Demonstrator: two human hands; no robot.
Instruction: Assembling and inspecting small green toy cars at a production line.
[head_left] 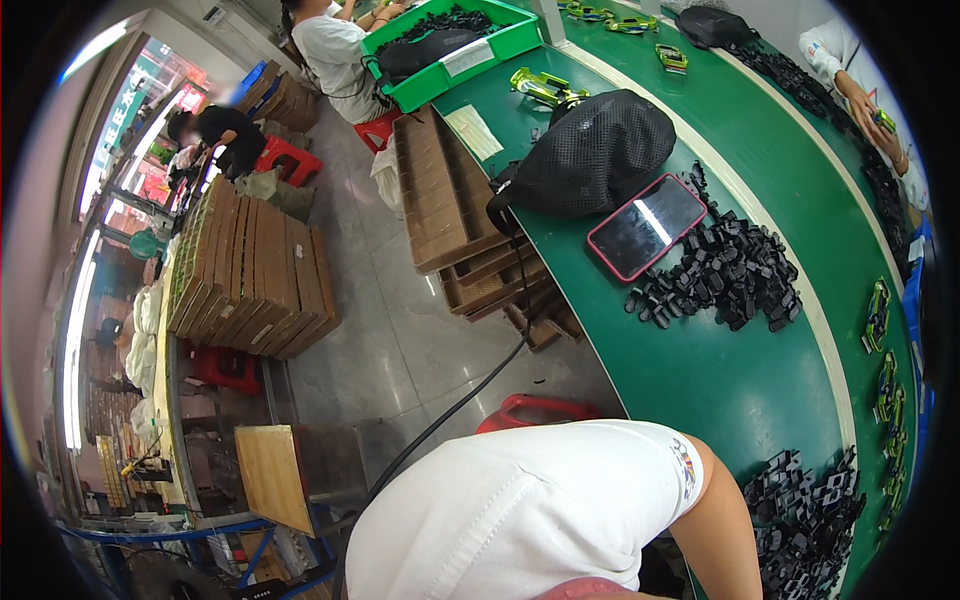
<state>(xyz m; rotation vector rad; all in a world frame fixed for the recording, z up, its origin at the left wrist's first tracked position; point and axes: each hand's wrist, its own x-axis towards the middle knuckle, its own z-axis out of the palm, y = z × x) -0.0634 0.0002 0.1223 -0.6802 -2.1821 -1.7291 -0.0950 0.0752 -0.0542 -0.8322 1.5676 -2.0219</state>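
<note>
Neither hand shows, so I cannot tell how open it is or what it holds; one bare arm (722, 525) drops out of view. Apparently nearest that hidden hand, a heap of small black pieces (805, 515) sits on the green counter (700, 375), with a pink-edged phone (648, 228) farther off.

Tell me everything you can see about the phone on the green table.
The phone is a flat rectangle with rounded corners, a pinkish-red rim and a dark, glossy screen crossed by a bright reflection. It lies face up, slantwise, on the green table, apparently touching the pile of small black parts and beside the black mesh item.
</note>
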